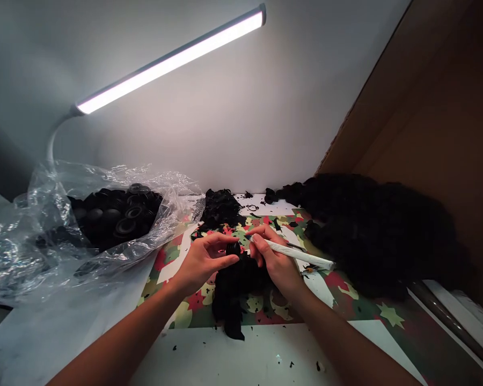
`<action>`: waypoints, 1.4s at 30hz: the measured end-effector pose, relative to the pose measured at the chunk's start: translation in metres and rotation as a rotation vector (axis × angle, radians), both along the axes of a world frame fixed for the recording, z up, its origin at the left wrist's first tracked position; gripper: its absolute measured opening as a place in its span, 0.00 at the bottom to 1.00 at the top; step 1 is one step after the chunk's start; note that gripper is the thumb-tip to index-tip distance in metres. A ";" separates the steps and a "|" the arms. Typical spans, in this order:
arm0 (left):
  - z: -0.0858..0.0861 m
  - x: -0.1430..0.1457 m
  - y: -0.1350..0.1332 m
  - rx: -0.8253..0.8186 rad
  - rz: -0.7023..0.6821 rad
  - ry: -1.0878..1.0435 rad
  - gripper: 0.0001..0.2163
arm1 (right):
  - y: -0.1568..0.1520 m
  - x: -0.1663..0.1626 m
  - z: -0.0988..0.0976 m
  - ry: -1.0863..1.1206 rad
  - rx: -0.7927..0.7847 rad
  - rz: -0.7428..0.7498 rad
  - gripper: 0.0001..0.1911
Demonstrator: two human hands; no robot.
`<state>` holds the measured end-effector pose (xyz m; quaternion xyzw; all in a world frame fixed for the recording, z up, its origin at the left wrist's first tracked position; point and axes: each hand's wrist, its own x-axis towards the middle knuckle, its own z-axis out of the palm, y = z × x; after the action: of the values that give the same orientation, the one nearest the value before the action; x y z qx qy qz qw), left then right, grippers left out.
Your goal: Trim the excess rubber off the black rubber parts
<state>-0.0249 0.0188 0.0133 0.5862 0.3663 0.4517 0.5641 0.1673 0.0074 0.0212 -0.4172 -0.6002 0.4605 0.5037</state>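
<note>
The head view is showing a white tabletop (pixel 84 327) with a patterned sheet (pixel 177 316) in green, red and yellow lying across its middle. Above it, at the upper left, a long lamp (pixel 173 61) is shining against a pale wall (pixel 306 96). On the left, a clear plastic bag (pixel 181 190) is lying open around a pile of round black parts (pixel 121 212). On the right, a large black heap (pixel 378 230) is covering part of the sheet in front of a leaning cardboard panel (pixel 418 118), and a dark tube (pixel 454 316) is lying near its lower end. A smaller black pile (pixel 221 206) is sitting beyond the hands, and loose black scraps (pixel 241 289) are crowding the space just below and between them.

The left hand (pixel 201 262) is keeping its grip nearly closed, pinching a small black piece (pixel 233 248) between thumb and fingers, above the sheet. The right hand (pixel 279 265) is grasping a white stick (pixel 298 253) like a pen, its front end pointing toward the piece; whether the two are touching is hard to tell.
</note>
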 end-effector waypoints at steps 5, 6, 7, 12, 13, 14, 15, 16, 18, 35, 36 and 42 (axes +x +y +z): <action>0.000 0.001 -0.004 0.063 0.114 0.085 0.16 | -0.002 -0.003 0.002 -0.006 -0.011 -0.040 0.20; 0.000 0.001 -0.004 0.088 0.137 0.122 0.17 | -0.003 -0.003 0.002 -0.011 -0.012 -0.047 0.20; 0.000 0.001 -0.005 0.119 0.158 0.159 0.16 | -0.003 -0.003 0.002 -0.021 -0.012 -0.045 0.20; -0.006 0.000 -0.004 0.305 0.208 0.266 0.14 | -0.007 -0.004 -0.001 -0.118 0.055 -0.028 0.13; -0.007 0.000 -0.004 0.336 0.214 0.277 0.14 | -0.007 -0.004 -0.002 -0.144 0.058 -0.033 0.12; -0.007 0.000 -0.004 0.365 0.219 0.287 0.14 | -0.007 -0.004 -0.002 -0.178 0.054 -0.031 0.12; -0.008 0.001 -0.004 0.389 0.219 0.296 0.14 | -0.007 -0.004 -0.002 -0.219 0.044 -0.022 0.13; -0.008 0.001 -0.005 0.408 0.219 0.305 0.13 | -0.007 -0.004 -0.001 -0.256 0.032 -0.011 0.14; -0.008 0.003 -0.005 0.419 0.210 0.301 0.12 | -0.007 -0.003 0.000 -0.294 0.020 0.009 0.16; 0.002 0.002 -0.006 0.153 0.143 0.026 0.13 | -0.007 -0.005 0.005 0.061 -0.179 0.067 0.15; 0.002 0.002 -0.006 0.115 0.125 -0.008 0.13 | -0.008 -0.005 0.005 0.109 -0.215 0.071 0.15; 0.003 0.000 -0.003 0.049 0.072 -0.106 0.11 | -0.011 -0.008 0.005 0.271 -0.315 0.134 0.15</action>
<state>-0.0251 0.0156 0.0164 0.5614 0.3454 0.5111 0.5516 0.1592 -0.0036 0.0258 -0.3844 -0.4740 0.6328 0.4766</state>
